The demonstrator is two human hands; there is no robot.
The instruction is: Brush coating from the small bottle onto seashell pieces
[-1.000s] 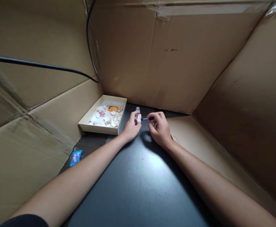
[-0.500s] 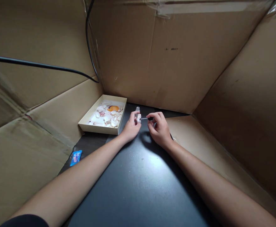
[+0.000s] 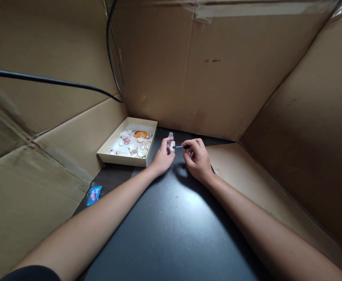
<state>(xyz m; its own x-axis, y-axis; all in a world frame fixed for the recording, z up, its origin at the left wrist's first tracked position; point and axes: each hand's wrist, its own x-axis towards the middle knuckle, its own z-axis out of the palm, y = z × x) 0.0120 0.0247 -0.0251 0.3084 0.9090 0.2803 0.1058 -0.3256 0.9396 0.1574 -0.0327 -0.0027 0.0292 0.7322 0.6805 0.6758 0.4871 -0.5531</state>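
Between the fingertips of my left hand (image 3: 162,158) is a small whitish seashell (image 3: 172,144) with a rough-looking surface. My right hand (image 3: 198,158) pinches the black cap (image 3: 186,147) of a thin applicator brush. Its pale stem (image 3: 178,146) points left, and the dark tip is at the shell's right side, seemingly touching it. Just behind my left fingers stands a small clear bottle (image 3: 170,134), partly hidden by them. Both hands are over the far part of the dark table (image 3: 171,226).
A cream tray (image 3: 124,160) of several seashells, one of them orange (image 3: 140,134), sits left of my hands. A blue wrapped packet (image 3: 94,195) lies near my left forearm. Cardboard walls (image 3: 212,82) enclose the table. A black cable (image 3: 56,82) crosses the upper left.
Almost everything stays in place. The brush tip and my right fingers shift only very slightly against the shell.
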